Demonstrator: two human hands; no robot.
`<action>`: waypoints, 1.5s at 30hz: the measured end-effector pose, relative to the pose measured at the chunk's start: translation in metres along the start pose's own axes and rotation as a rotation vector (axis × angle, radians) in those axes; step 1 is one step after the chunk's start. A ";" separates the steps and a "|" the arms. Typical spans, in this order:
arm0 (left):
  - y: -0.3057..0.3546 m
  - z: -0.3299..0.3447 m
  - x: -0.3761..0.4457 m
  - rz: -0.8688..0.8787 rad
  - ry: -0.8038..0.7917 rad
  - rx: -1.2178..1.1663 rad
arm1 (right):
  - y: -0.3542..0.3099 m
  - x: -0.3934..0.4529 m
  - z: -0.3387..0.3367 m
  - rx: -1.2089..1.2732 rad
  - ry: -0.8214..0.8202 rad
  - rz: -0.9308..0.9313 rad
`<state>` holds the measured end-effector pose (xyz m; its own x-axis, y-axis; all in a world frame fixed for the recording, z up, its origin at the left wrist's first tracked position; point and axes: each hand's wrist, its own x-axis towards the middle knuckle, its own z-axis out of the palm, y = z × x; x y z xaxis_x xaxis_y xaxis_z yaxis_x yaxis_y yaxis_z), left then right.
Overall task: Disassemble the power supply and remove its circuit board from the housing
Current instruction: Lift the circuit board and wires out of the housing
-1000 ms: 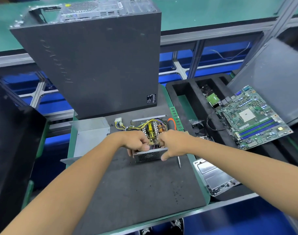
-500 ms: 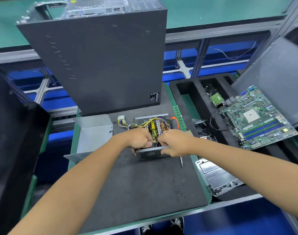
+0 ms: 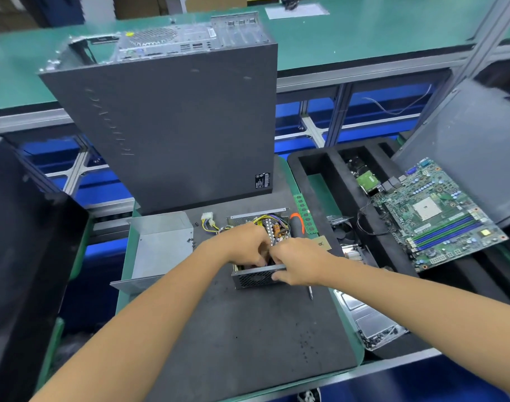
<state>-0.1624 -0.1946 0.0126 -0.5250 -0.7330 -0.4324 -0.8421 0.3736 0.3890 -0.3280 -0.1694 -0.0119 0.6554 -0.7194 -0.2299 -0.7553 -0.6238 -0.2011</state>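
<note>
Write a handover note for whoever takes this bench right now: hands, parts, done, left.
Left hand: fingers curled down inside the open power supply, gripping something in it; what exactly is hidden.
Right hand: grips the housing's near wall, thumb on the fan grille.
Parts: power supply on the mat, cover off and lying to its left, screwdriver on the mat under the right wrist.
Done: cover removed.
Left: board sits in the housing, wires attached; free it and lift it out.
</note>
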 end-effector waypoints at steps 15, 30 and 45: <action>0.016 -0.001 0.013 -0.094 -0.148 0.164 | -0.015 -0.002 0.000 -0.058 0.099 0.091; 0.004 0.016 0.002 0.049 0.090 0.414 | -0.033 -0.017 0.033 0.407 0.409 0.201; 0.006 0.017 0.000 -0.022 0.077 0.196 | -0.023 -0.022 0.037 0.083 0.505 -0.014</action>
<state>-0.1697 -0.1825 0.0011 -0.5015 -0.7806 -0.3731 -0.8652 0.4550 0.2108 -0.3246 -0.1281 -0.0377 0.5678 -0.7817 0.2579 -0.7304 -0.6230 -0.2802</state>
